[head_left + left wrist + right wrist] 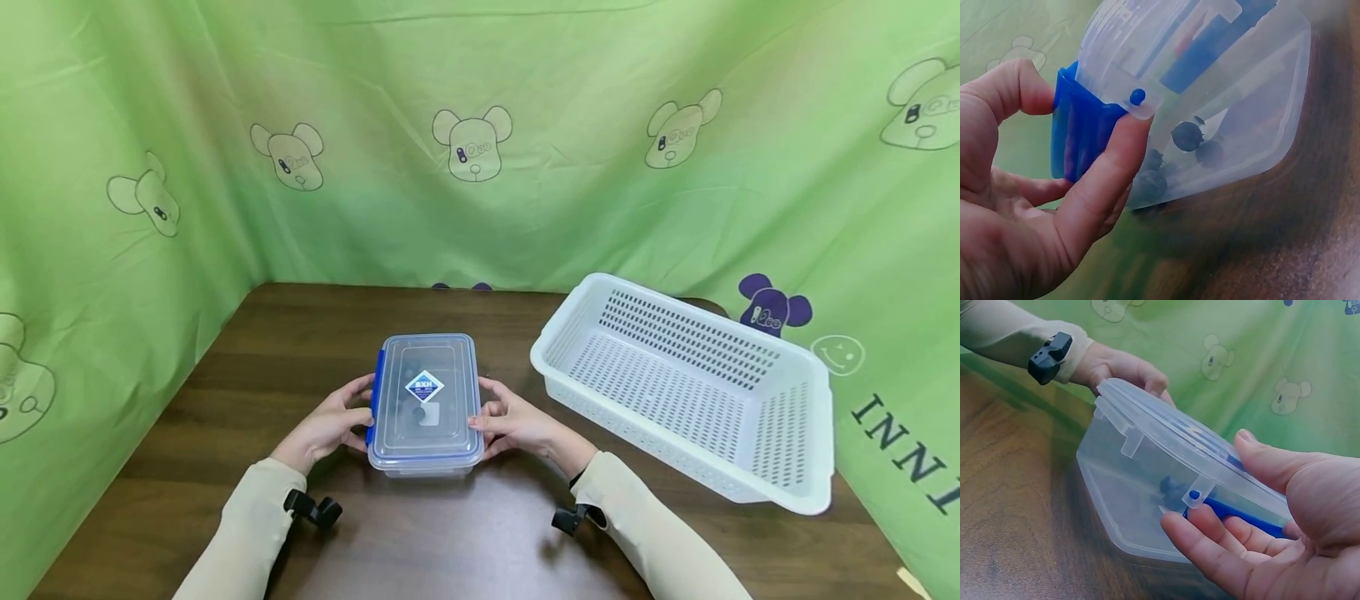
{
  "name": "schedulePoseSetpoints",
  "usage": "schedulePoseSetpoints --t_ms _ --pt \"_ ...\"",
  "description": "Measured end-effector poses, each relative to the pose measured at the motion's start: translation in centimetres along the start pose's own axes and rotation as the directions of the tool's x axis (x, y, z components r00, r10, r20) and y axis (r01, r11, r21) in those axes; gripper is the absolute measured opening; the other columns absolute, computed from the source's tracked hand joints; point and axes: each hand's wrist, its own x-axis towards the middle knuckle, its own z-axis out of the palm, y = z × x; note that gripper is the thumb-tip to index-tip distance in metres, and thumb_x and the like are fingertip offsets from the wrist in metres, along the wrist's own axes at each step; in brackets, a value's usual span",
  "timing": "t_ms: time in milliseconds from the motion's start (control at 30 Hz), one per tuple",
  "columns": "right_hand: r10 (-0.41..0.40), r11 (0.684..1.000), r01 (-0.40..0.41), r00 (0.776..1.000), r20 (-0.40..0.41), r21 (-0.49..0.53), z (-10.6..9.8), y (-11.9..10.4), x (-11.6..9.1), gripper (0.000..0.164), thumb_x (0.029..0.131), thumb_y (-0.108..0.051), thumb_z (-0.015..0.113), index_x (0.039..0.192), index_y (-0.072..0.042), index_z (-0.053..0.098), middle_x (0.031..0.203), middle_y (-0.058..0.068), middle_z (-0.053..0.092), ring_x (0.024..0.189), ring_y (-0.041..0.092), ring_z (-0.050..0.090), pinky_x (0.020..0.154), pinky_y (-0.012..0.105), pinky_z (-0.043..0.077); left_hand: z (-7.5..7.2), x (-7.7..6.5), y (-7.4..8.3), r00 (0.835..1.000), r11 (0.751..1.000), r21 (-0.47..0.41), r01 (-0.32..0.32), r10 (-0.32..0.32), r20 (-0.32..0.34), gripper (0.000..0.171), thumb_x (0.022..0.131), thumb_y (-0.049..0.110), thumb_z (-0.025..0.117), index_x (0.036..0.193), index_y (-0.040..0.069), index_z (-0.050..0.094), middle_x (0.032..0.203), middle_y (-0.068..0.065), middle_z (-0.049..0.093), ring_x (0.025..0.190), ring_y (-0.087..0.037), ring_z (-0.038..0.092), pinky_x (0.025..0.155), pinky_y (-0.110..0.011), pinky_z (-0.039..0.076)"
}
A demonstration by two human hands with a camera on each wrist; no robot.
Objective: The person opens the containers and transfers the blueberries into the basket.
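Observation:
A clear plastic food container (426, 350) with its lid on and blue side latches sits on the table between the two hands. Small round dark fruits resembling blueberries (1187, 136) show through its wall. At the container's left side, the left hand (333, 421) pinches a blue latch (1082, 125), which stands out from the wall. The right hand (521, 423) holds the opposite side: its thumb lies at the lid edge, and its fingers are by another blue latch (1247, 519), partly hidden behind them.
To the right stands a white perforated plastic basket (660, 417) on the brown wooden table (315, 333). A green cloth (390, 217) with bear-head prints hangs around the back and sides. Each wrist carries a black camera strap.

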Motion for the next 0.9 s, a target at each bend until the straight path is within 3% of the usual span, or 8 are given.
schedulePoseSetpoints --t_ms 267,400,667,900 --pt "0.000 1.000 0.000 1.000 0.017 -0.005 -0.1 0.0 0.0 0.087 0.095 -0.005 0.064 0.156 -0.004 0.001 0.087 0.007 0.057 0.067 0.018 0.065 0.063 0.039 0.059 0.4 -0.1 -0.1 0.998 0.998 0.051 -0.048 0.050 -0.041 0.082 0.080 -0.004 0.054 0.153 -0.010 0.018 0.137 -0.032 0.035 0.080 -0.023 0.065 0.056 -0.039 0.059" --pt "0.005 1.000 -0.005 1.000 0.031 -0.008 0.0 -0.1 -0.1 0.086 0.096 -0.003 0.061 0.155 -0.004 0.000 0.088 0.008 0.058 0.069 0.018 0.067 0.064 0.039 0.059 0.5 -0.2 -0.1 0.997 0.997 0.070 -0.042 0.046 -0.057 0.078 0.082 -0.003 0.053 0.152 -0.011 0.019 0.138 -0.033 0.037 0.081 -0.023 0.065 0.054 -0.039 0.058" --pt "0.016 1.000 -0.016 0.999 0.030 -0.003 0.1 -0.1 -0.1 0.084 0.096 -0.002 0.060 0.155 -0.005 0.001 0.090 0.009 0.058 0.070 0.020 0.068 0.064 0.040 0.059 0.8 -0.2 0.5 0.999 0.989 0.141 -0.038 0.043 -0.029 0.079 0.085 0.000 0.057 0.152 -0.012 0.016 0.143 -0.037 0.034 0.077 -0.024 0.067 0.054 -0.039 0.058" --pt "0.024 1.000 -0.024 0.999 0.028 -0.006 -0.1 -0.3 0.1 0.084 0.096 -0.003 0.061 0.155 -0.007 0.002 0.091 0.010 0.057 0.070 0.021 0.068 0.064 0.040 0.059 1.2 -0.1 0.9 0.997 0.979 0.202 0.002 0.014 -0.074 0.079 0.087 0.002 0.059 0.153 -0.009 0.018 0.142 -0.034 0.034 0.075 -0.025 0.067 0.056 -0.043 0.058"
